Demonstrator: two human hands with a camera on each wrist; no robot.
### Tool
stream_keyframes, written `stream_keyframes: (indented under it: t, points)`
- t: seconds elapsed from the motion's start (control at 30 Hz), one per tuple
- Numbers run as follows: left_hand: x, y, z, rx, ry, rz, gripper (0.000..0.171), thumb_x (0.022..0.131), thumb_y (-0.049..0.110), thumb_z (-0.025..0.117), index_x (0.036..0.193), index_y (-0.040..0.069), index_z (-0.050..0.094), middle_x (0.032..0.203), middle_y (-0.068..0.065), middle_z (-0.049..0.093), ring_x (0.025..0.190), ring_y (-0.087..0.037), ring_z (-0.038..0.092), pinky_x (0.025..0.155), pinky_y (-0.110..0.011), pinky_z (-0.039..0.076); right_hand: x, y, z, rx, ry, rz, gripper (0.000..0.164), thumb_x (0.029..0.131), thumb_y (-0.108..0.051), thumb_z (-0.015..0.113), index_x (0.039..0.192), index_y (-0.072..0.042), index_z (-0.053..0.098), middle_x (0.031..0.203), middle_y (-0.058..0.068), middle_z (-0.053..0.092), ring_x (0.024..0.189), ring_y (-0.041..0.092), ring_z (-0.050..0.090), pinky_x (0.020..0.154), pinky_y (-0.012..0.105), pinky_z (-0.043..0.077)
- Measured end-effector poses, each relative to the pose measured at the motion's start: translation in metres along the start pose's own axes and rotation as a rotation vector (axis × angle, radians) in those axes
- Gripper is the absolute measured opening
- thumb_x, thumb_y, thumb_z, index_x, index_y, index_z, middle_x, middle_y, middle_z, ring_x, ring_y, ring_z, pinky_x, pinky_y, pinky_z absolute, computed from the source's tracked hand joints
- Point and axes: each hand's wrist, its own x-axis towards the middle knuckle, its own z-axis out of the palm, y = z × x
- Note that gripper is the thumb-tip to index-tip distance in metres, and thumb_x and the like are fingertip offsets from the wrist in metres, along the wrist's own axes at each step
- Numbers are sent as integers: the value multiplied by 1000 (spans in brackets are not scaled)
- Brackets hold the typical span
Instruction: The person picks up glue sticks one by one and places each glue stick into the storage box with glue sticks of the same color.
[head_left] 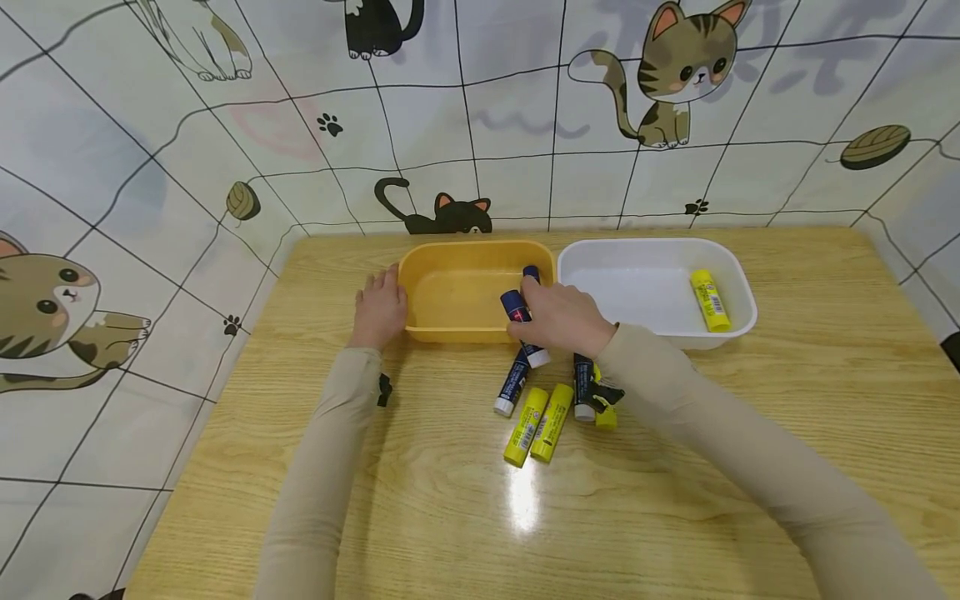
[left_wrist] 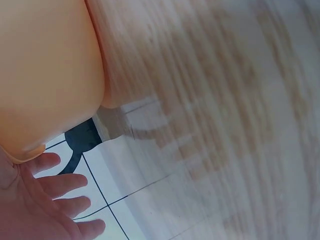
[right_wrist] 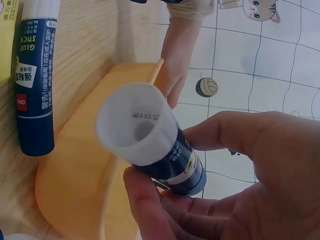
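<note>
A dark blue glue stick with a white end (head_left: 516,306) is pinched between my right hand's (head_left: 566,315) thumb and fingers, tilted over the front right rim of the orange basin (head_left: 457,335). Inside that basin, at its right end, another blue glue stick (head_left: 531,272) shows partly behind the hand. My left hand (head_left: 380,310) rests against the basin's left rim; the left wrist view shows its fingers (left_wrist: 65,185) loosely extended and spread. On the table in front lie a blue glue stick (head_left: 512,383), two yellow glue sticks (head_left: 552,422), and another blue one (head_left: 582,387) partly covering a further yellow one.
A white basin (head_left: 630,308) stands against the orange one's right side, holding a yellow glue stick (head_left: 709,300) at its right end. Behind both rises a wall covering with cat drawings and grid lines. The wooden table (head_left: 675,500) extends toward me.
</note>
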Motion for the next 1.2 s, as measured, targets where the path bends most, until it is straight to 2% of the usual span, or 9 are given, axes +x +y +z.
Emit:
stream_keyframes:
  t: [0.17,0.4,0.87,1.03,1.2]
  points:
    - [0,-2,1,30,16,-14,50,104,21,28,152,7,23,154,-24,19,143,-45,4,108,-65,6,9,-1,-3,-3,10,4,46,88,-32,64,114,2,50,72,10,59,53,21,55,44,26,38]
    - [-2,-1,0,16,21,-46,50,103,24,28,152,11,25,154,-25,16,143,-44,-2,108,-66,2,25,-5,-6,-10,-6,33,45,89,-34,63,115,2,51,83,12,61,59,21,57,49,28,42]
    - [-3,2,-3,12,4,-54,50,103,24,29,152,12,26,155,-25,14,143,-43,-5,108,-65,0,53,-2,-8,23,-49,121,45,89,-36,60,116,0,52,93,14,62,72,25,62,59,34,47]
    - [-4,4,-4,15,5,-56,50,103,24,29,152,11,27,155,-25,15,143,-43,-4,108,-65,0,61,-3,-8,-4,-58,140,48,90,-39,59,118,0,53,99,13,61,82,27,58,66,37,46]
    - [-3,3,-3,9,12,-57,50,103,25,29,152,12,27,155,-25,17,143,-43,-4,108,-65,0,71,-3,-9,-23,-89,152,44,91,-40,57,114,-3,56,93,11,61,76,24,58,62,33,42]
